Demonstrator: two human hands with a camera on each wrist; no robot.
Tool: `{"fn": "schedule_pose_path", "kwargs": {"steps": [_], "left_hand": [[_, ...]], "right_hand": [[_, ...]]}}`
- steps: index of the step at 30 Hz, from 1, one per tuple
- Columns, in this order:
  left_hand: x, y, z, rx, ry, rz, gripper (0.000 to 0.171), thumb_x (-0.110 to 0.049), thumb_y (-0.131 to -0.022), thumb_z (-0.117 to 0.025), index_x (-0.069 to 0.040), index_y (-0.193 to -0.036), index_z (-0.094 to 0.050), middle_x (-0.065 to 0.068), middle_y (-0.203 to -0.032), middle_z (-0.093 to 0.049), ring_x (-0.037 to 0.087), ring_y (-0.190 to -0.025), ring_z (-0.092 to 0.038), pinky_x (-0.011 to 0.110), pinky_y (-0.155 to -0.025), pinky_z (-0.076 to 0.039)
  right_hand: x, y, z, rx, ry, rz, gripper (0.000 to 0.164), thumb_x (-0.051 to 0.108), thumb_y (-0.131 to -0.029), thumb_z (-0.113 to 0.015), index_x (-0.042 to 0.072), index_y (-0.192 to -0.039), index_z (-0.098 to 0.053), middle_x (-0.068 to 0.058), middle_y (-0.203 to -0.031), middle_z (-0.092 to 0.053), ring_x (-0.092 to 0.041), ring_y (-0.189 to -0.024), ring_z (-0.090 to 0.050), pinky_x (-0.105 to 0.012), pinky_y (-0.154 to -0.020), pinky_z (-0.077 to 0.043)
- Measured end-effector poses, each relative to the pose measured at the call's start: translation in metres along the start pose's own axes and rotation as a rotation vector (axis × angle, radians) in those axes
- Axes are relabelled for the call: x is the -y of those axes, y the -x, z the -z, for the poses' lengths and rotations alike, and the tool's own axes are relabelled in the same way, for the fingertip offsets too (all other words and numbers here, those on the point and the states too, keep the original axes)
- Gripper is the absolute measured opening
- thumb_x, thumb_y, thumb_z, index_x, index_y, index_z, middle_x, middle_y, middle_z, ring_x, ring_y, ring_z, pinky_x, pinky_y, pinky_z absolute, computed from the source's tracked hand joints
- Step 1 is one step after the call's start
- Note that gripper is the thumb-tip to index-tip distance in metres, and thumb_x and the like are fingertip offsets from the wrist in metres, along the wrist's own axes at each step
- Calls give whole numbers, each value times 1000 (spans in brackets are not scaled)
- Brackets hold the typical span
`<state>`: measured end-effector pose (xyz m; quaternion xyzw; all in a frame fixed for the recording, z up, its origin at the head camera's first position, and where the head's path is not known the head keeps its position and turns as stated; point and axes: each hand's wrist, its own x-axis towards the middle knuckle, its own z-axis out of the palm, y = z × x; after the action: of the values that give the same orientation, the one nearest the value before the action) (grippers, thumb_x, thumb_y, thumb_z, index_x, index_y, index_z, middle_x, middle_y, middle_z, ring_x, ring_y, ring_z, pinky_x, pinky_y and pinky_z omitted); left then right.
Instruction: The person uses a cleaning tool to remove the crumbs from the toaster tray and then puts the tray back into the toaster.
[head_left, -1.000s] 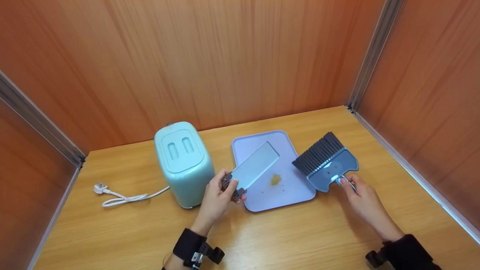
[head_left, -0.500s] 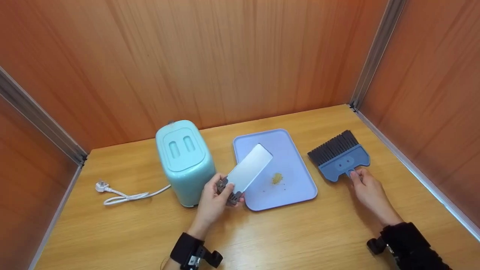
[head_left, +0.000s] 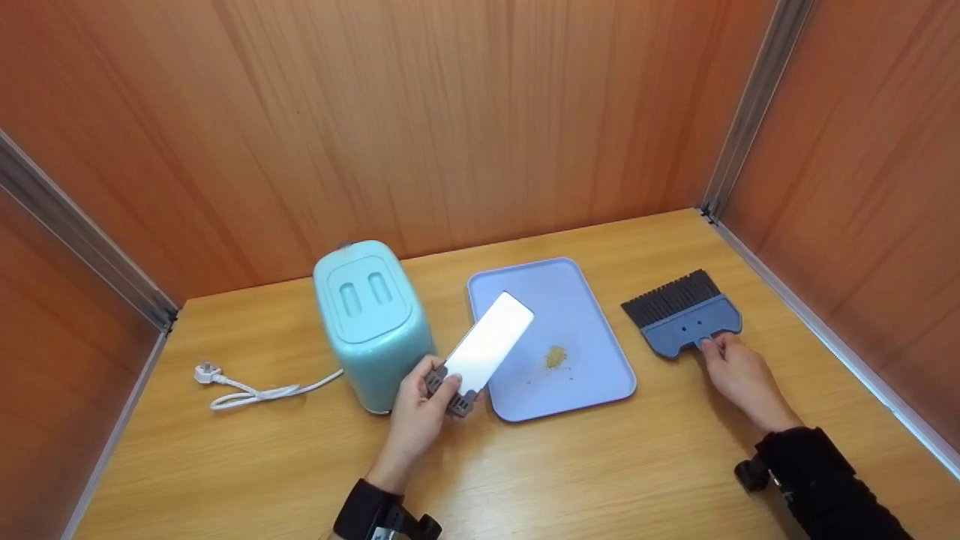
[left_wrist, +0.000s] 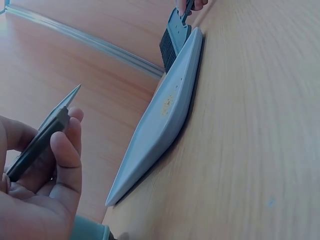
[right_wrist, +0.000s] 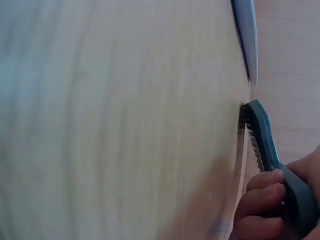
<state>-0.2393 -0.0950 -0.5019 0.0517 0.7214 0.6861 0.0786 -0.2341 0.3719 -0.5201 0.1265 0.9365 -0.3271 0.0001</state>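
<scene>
My left hand [head_left: 416, 409] grips the dark grey end of a flat metal crumb tray [head_left: 491, 341], thumb on top. The crumb tray's bright plate slants up over the left side of a lilac serving tray [head_left: 596, 379]. A small heap of yellow-brown crumbs [head_left: 555, 357] lies on the serving tray, with a few specks around it. To the right of that tray, my right hand [head_left: 742, 379] holds the handle of a blue brush [head_left: 691, 324] with dark bristles. In the right wrist view the bristles [right_wrist: 254, 145] are low by the tabletop; contact is hard to tell.
A turquoise toaster [head_left: 371, 315] with a covered top stands left of the serving tray, close to my left hand. Its white cord [head_left: 277, 392] and plug [head_left: 206, 373] lie further left on the wooden table [head_left: 570, 480]. Wood-patterned panels [head_left: 450, 127] enclose the back and sides.
My right hand has moved the brush away from the serving tray, to the right and down towards the table. My left hand has drawn the crumb tray slightly left and tilted it.
</scene>
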Motion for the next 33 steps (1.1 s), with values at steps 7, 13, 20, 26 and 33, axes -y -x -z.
{"fn": "schedule_pose_path", "kwargs": {"steps": [7,13,20,26,33], "left_hand": [[1,7,3,-2,24,4,16,-11,-110,-57,2,-119,-52,24,-118,-75,26,-91,-80,28,-66,-60],[-1,12,4,10,78,16,17,-10,-110,-58,2,-119,-51,21,-111,-78,26,-90,-79,26,-63,-59],[-3,14,3,-21,69,24,16,-9,-108,-60,2,-117,-53,12,-103,-74,20,-84,-74,30,-65,-62],[-6,16,2,-15,93,25,15,-8,-108,-61,2,-117,-53,14,-105,-72,21,-83,-75,29,-63,-62],[-11,17,1,2,111,28,14,-8,-108,-60,1,-115,-51,17,-107,-71,22,-82,-76,29,-62,-62]], "right_hand": [[-8,-6,6,68,64,-15,40,34,-113,-45,-1,-100,-60,-14,-88,-57,-32,-87,-56,-37,-72,-44],[-7,-8,12,103,112,4,37,34,-112,-49,5,-91,-55,-6,-79,-49,-25,-77,-52,-32,-66,-39],[-7,-8,15,118,151,-15,37,36,-111,-51,3,-95,-55,-8,-81,-50,-25,-77,-53,-32,-65,-39],[-10,-6,15,81,156,-32,38,38,-109,-56,4,-93,-55,-7,-79,-51,-24,-74,-54,-32,-62,-38],[-10,-5,15,64,191,-50,39,41,-105,-60,3,-96,-56,-8,-79,-55,-24,-72,-58,-31,-58,-42]]}}
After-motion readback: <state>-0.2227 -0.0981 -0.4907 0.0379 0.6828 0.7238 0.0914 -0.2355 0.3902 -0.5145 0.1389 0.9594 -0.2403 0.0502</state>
